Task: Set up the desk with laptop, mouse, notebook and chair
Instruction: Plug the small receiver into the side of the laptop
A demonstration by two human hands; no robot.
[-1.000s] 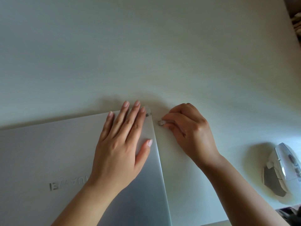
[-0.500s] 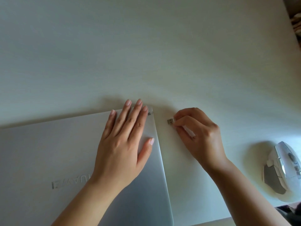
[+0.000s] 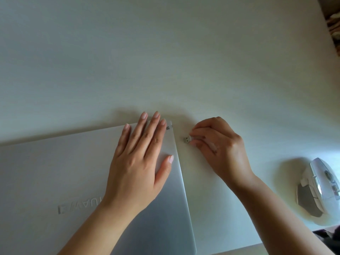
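Head view: the closed laptop lies flat on the tabletop, the left hand pressed on its lid with fingers spread, gripping nothing. The right hand pinches a small USB plug just beside the laptop's right edge, apart from it. The mouse sits well to the right. Judgement: laptop and mouse placed; plug not yet inserted, lid unopened. Notebook and chair not in view.
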